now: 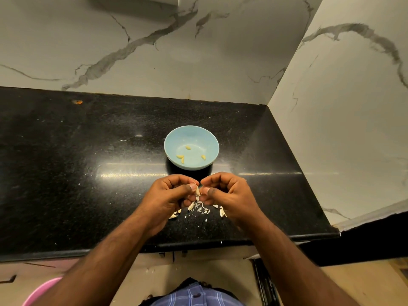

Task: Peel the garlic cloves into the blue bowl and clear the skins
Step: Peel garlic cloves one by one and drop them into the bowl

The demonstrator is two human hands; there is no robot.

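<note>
Garlic clove (197, 191) mostly hidden by fingers; pink tub (40, 291) cut off at edge.

A single wide-angle head camera looks forward and steeply down from the person's head, close above a black countertop (92, 168) that fills the middle of the frame. Marbled walls (154, 40) rise at the top and right, bent by the lens. Both forearms reach in from the bottom edge, with the left hand (170, 195) and right hand (229, 193) near centre, just before a blue bowl (194, 133). No second view exists, so nothing overlaps.
</note>
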